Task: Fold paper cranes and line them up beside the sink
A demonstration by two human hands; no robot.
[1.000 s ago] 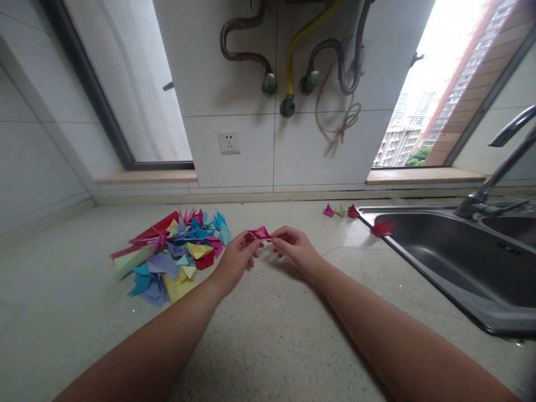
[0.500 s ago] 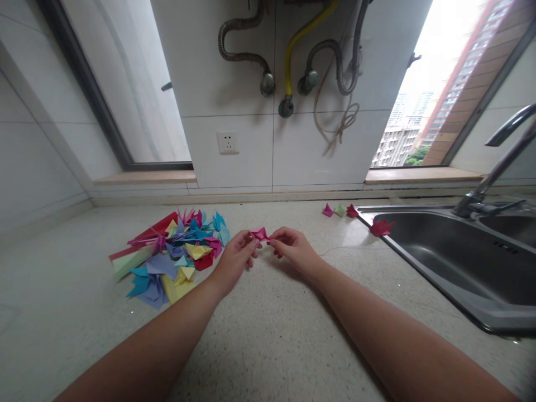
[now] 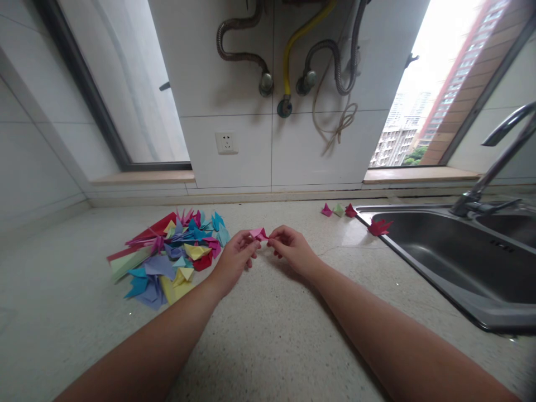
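A small folded pink origami paper (image 3: 259, 233) is held between my two hands, just above the speckled countertop (image 3: 259, 335). My left hand (image 3: 239, 254) pinches its left side between thumb and fingers. At its right end, the thumb and index finger of my right hand (image 3: 292, 247) close on a thin tip of the same paper. Left of my left hand lies a heap of coloured folded papers (image 3: 161, 267) in blue, yellow, red, purple and pink. The exact fold of the held piece is too small to make out.
A row of small folded papers stands by the wall: a magenta one (image 3: 326, 210), a pale green one (image 3: 339, 210) and a dark red one (image 3: 350, 210). Another red folded paper (image 3: 379, 226) rests on the rim of the steel sink (image 3: 431, 296). A faucet (image 3: 481, 184) rises behind the sink.
The view has shifted very slightly. Both hands keep their grip on the pink paper, almost in the same place; its folds look slightly different.
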